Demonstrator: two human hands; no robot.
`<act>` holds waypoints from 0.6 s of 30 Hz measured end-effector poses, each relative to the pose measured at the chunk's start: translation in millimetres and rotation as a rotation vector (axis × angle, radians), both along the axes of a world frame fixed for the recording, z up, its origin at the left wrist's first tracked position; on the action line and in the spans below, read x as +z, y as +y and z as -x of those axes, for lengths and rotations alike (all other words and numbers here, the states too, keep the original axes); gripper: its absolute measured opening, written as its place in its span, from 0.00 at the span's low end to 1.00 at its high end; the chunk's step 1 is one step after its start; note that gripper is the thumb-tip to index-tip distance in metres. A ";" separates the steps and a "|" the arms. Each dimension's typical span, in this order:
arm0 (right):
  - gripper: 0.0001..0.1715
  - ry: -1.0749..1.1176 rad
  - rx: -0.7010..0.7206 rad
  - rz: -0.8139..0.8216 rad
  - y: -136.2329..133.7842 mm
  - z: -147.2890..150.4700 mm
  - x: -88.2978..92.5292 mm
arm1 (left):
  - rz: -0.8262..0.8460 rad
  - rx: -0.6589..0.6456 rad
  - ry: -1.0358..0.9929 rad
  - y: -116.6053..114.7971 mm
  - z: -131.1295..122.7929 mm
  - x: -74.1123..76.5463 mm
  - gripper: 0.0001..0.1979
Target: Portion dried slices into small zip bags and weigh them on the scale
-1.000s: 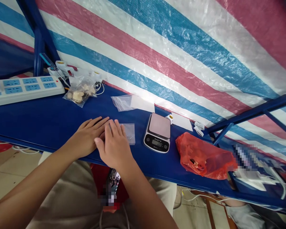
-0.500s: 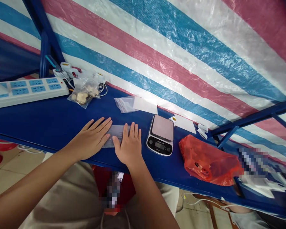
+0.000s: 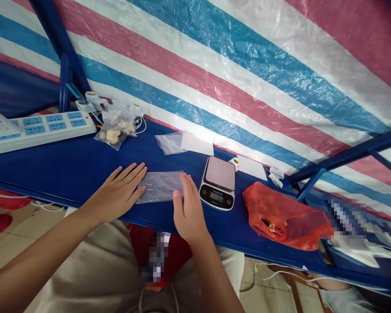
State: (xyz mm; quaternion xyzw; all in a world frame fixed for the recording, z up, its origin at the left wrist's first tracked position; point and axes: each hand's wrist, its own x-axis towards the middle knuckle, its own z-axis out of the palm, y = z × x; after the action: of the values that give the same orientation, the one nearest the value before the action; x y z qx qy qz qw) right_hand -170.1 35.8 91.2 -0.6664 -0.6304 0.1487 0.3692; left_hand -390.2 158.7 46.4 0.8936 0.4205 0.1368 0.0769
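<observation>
A small clear plastic bag (image 3: 161,187) lies flat on the blue shelf board (image 3: 61,167) in front of me. My left hand (image 3: 119,193) rests flat on the board with fingers spread, its fingertips touching the bag's left edge. My right hand (image 3: 189,208) is at the bag's right edge, fingers together and turned on edge against the bag. Just right of that hand stands a small digital scale (image 3: 218,182) with a bare pan.
A red plastic bag (image 3: 285,217) lies right of the scale. Further back are more clear bags (image 3: 169,142), white paper slips (image 3: 252,167), a bag of pale round pieces (image 3: 114,130) and a white power strip (image 3: 41,128). A striped tarp (image 3: 247,65) hangs behind.
My right hand slid rightward across the bag, from lying over its left part to its right edge, uncovering the flattened bag. My left hand stayed at the left edge.
</observation>
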 end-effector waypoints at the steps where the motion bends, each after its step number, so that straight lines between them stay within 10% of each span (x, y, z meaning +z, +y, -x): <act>1: 0.28 0.039 -0.014 -0.061 -14.4 -6.2 1.8 | 0.002 0.001 -0.004 -1.8 1.6 1.1 0.36; 12: 0.16 0.331 -0.444 -0.226 -95.4 -67.6 -37.4 | -0.045 0.091 -0.002 -39.5 29.4 1.1 0.32; 18: 0.17 0.386 -0.466 -0.219 -90.5 -67.2 -39.3 | -0.080 0.534 -0.129 -78.5 43.9 9.8 0.35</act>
State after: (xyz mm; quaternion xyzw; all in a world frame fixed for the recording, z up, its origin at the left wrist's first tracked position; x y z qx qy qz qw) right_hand -102.9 -54.7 51.9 -0.7085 -0.3914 0.1152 0.5758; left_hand -434.1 80.2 56.2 0.7429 0.6296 0.2255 0.0292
